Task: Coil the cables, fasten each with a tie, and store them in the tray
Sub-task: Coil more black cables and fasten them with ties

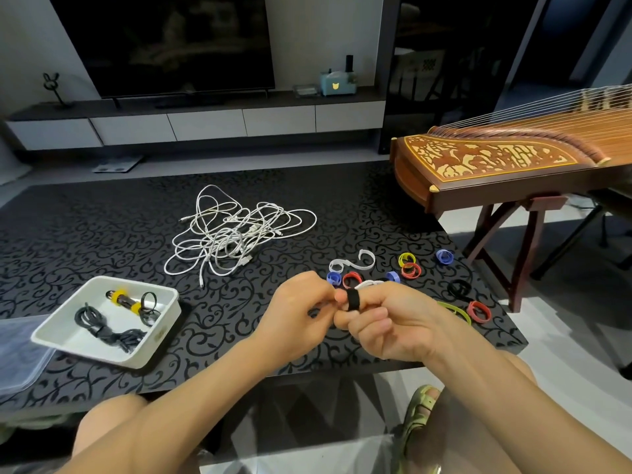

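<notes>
Step in hand: fastening. Left hand and right hand, fingers curled, pinch a coiled white cable wrapped by a black tie, above the table front edge. Next move, likely: close the tie, then transfer the coil to the tray at the front-left corner.

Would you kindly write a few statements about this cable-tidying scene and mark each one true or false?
1. The white rectangular plastic tray already holds dark cables, some bound with yellow ties. True.
2. The tangle of loose white cables lies inside the tray. False: it lies on the black patterned table, apart from the tray.
3. The left hand and right hand meet at a black tie band, with a bit of white cable showing behind it. True.
4. The small coloured tie rings lie left of the tray. False: they lie on the table beyond and right of the hands.
</notes>
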{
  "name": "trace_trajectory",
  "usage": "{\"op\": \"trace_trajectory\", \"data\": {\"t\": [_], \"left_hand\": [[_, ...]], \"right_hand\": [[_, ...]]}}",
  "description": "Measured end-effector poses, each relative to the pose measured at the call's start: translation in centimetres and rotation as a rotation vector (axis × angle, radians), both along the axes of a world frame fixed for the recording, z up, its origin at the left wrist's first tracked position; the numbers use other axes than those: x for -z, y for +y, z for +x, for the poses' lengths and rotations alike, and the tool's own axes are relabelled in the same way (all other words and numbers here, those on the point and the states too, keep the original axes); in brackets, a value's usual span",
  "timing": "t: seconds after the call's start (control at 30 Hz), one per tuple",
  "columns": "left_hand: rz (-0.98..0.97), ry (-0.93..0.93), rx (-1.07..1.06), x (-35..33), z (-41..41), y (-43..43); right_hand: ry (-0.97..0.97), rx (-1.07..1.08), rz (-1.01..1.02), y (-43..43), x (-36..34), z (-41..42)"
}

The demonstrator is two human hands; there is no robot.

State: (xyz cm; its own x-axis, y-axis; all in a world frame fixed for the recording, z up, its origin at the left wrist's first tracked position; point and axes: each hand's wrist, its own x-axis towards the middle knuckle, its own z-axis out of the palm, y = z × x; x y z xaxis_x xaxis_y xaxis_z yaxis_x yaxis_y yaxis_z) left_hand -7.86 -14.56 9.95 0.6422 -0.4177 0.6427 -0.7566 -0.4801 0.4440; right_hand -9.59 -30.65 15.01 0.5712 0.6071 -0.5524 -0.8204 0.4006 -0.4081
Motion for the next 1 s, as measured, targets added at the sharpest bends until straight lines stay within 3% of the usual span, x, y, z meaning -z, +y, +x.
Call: {"op": "trace_trajectory", "data": {"t": [0.07,0.13,0.2,0.27,0.3,0.37,0.47,0.57,0.67,0.8,0.93,1.0], "left_hand": [[-0.128,0.161,-0.081,-0.4,-0.2,-0.4],[-0.359,0.500,-0.084,-1.1,-0.3,-0.5],[-0.592,0.833,-0.001,-1.8,0.2,-0.3],[-0.680,1.047,0.051,-2.5,0.5,-0.1],[-0.713,1.133,0.079,-2.8,0.7,-0.1],[-0.800,1.299,0.136,-3.4,1.0,-0.3],[-0.836,1.470,0.207,-4.0,1.3,-0.4],[-0.946,1.571,0.244,-4.0,1.4,-0.2],[-1.037,1.590,0.271,-3.8,1.2,0.1],[-1.066,1.585,0.281,-3.6,1.0,0.6],[-1.016,1.444,0.179,-2.6,0.6,0.4],[-0.910,1.283,0.110,-2.4,0.2,0.0]], "right_hand": [[-0.110,0.001,-0.047,-0.4,-0.8,-0.6],[-0.332,0.044,-0.187,-1.4,-1.3,-1.2],[-0.619,0.228,-0.471,-2.7,-0.9,-1.2],[-0.837,0.464,-0.809,-3.5,-0.1,-0.7],[-0.891,0.511,-0.886,-3.6,0.4,-0.4],[-0.941,0.433,-0.835,-3.1,1.1,0.2],[-0.958,0.180,-0.587,-2.0,2.3,0.5],[-0.960,0.188,-0.509,-0.4,3.0,0.4],[-1.039,0.382,-0.767,0.7,3.6,0.2],[-1.217,0.380,-1.060,0.8,3.4,-0.3],[-1.203,0.365,-1.087,1.6,3.4,-1.4],[-1.143,0.368,-1.058,2.0,3.1,-2.0]]}}
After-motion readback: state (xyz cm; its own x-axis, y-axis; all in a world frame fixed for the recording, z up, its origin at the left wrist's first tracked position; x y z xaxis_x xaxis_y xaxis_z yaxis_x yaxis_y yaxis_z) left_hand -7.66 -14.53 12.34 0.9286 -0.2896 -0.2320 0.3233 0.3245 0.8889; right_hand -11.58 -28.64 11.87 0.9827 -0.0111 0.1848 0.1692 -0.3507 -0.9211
